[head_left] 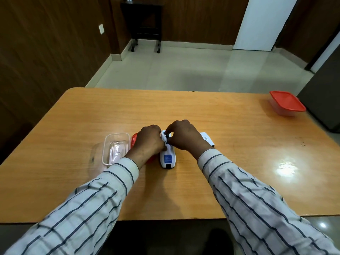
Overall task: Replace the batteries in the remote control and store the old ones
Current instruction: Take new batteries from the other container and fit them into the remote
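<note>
Left hand (150, 139) clamps the white remote control (167, 157) at table (202, 116) centre. Right hand (185, 135) pinches a dark battery (166, 135) in its compartment. Open clear container (116, 148) sits at 9 o'clock of the remote.

The scene is evenly and fairly brightly lit, seemingly from overhead fixtures. A strong white glare patch sits on the glossy bench (211, 115) at its right side, and a smaller bright spot shines on the floor (322, 225) below the near right edge. The far floor carries a broad pale sheen. Shadows are soft and short beneath the hands, so the small dark part pinched there is hard to make out. The wood-panelled walls stay dim. Wide-angle distortion bows the bench edges and stretches the striped sleeves (257, 208) toward the lower corners, where detail looks slightly smeared.
</note>
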